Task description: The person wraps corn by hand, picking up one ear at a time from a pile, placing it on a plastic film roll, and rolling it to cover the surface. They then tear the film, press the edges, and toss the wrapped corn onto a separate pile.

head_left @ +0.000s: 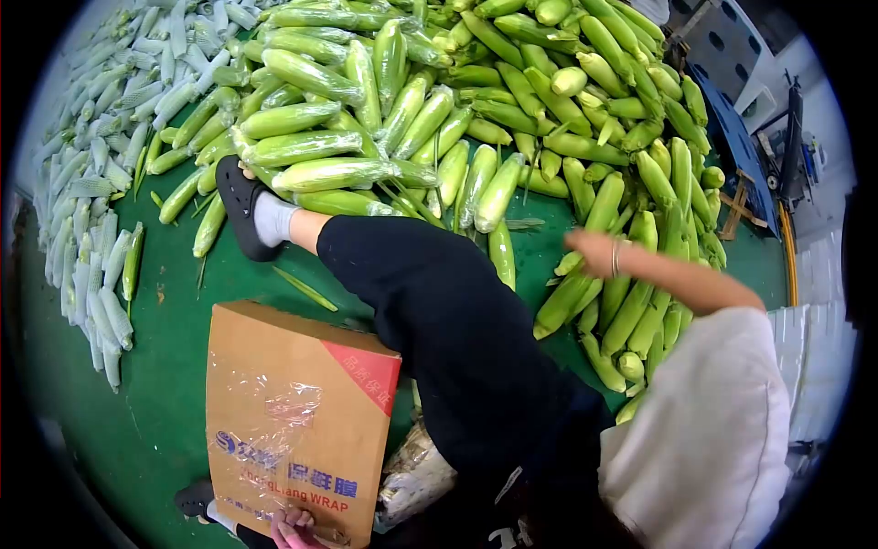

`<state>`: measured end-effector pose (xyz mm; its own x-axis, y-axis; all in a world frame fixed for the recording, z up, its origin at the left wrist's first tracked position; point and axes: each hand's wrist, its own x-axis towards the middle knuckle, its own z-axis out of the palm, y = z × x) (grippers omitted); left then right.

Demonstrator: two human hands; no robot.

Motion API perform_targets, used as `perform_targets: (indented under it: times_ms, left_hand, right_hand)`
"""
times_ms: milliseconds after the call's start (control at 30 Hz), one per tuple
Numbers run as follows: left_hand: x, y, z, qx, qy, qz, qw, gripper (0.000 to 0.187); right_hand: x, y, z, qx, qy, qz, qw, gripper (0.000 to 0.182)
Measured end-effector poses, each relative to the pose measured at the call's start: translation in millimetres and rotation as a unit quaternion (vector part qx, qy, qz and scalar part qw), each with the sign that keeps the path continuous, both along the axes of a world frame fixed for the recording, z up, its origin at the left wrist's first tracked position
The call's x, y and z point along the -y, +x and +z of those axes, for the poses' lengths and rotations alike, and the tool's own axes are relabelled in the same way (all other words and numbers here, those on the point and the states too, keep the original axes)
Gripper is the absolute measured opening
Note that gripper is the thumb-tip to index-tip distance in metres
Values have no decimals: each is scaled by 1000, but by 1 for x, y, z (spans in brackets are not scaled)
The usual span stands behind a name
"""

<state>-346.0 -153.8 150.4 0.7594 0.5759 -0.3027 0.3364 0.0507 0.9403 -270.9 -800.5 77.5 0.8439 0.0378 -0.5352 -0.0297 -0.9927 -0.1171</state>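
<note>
My left hand (293,529) is at the near edge of a cardboard cling film box (265,375), its fingers bent and pressed together at the edge of a clear sheet of cling film (293,403). That sheet lies wrinkled and shiny over the box top. Over on the right, my right hand (593,253) is stretched out above a heap of unwrapped corn cobs in green husks (631,316). Motion smears its fingers, and a bracelet circles the wrist. The hand overlaps the cobs in this view.
Film-wrapped corn cobs (306,146) are piled beyond my leg, close to my shoe (242,206). Cobs in pale foam net sleeves (82,265) spread along the left. Loose leaves lie on the green floor (165,366). A blue panel (727,137) stands at the right.
</note>
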Motion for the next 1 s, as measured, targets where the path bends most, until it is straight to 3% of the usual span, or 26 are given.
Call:
perform_targets:
  times_ms: [33, 67, 100, 133, 167, 200, 267, 300, 367, 433, 467, 533, 600, 633, 700, 733, 767, 800, 833, 867, 900, 967, 1000]
  left_hand:
    - [-3, 0, 3, 5, -1, -17, 1000, 27]
    - [-5, 3, 4, 7, -1, -12, 1000, 27]
    - [-6, 7, 6, 0, 167, -98, 981, 27]
    - [-5, 9, 13, -14, 333, -178, 926, 27]
    - [13, 22, 35, -66, 188, -70, 977, 27]
    - [-27, 14, -6, -30, 101, -52, 993, 28]
    - [-33, 8, 0, -63, 177, -47, 981, 27]
    - [-38, 0, 4, -49, 254, -64, 964, 24]
    - [-50, -22, -5, -48, 211, -27, 976, 24]
    - [-56, -44, -15, -55, 252, 21, 966, 31]
    - [-59, -52, -20, -67, 297, 22, 952, 36]
    - [-51, -52, -16, -118, 348, 33, 929, 41]
    - [-44, -42, -14, -164, 405, -4, 900, 50]
    - [-41, -36, -12, -187, 448, -26, 874, 53]
    - [-40, -25, -17, -223, 519, -69, 822, 54]
    - [-43, -20, -23, -243, 523, -74, 814, 51]
    - [-43, -13, -19, -247, 533, -87, 804, 39]
    - [-48, -14, -29, -222, 555, -107, 794, 33]
    - [-56, -14, -43, -196, 577, -128, 782, 27]
    - [-59, -13, -52, -176, 600, -130, 769, 20]
    - [-59, -13, -43, -166, 593, -139, 775, 19]
    - [-80, -24, -57, -74, 431, -57, 897, 18]
    - [-84, -32, -35, -9, 161, 8, 987, 15]
  right_hand:
    - [-13, -33, -11, -71, -48, 18, 996, 57]
    - [-29, -58, -20, -40, -98, 78, 991, 57]
    - [-40, -70, -28, -5, -145, 141, 979, 57]
    - [-37, -73, -46, 16, -142, 129, 981, 56]
    - [-31, -73, -63, 39, -134, 124, 982, 56]
    - [-30, -68, -57, 82, -146, 159, 973, 52]
    - [-23, -51, -37, 93, -137, 172, 971, 59]
    - [-20, -39, -23, 79, -107, 104, 986, 70]
    - [3, -23, -5, 120, -72, -95, 986, 77]
    - [55, 7, -12, 231, 32, -170, 957, 77]
    - [33, 41, 26, 198, 91, -219, 951, 74]
    - [25, 96, 33, 305, 236, -162, 908, 73]
    - [-140, 126, 126, 244, 353, -90, 899, 70]
    - [-199, 135, 135, 271, 402, -8, 875, 70]
    - [-310, 148, 148, 301, 373, 202, 854, 68]
    - [-363, 155, 144, 238, 429, 252, 834, 62]
    - [-407, 161, 128, 266, 428, 345, 792, 60]
    - [-448, 161, 111, 222, 424, 371, 796, 61]
    - [-483, 162, 81, 268, 451, 425, 738, 61]
    - [-512, 156, 65, 236, 435, 431, 755, 62]
    - [-526, 152, 56, 236, 439, 433, 751, 62]
    - [-543, 144, 43, 192, 445, 461, 743, 62]
    - [-540, 144, 43, 193, 445, 465, 741, 62]
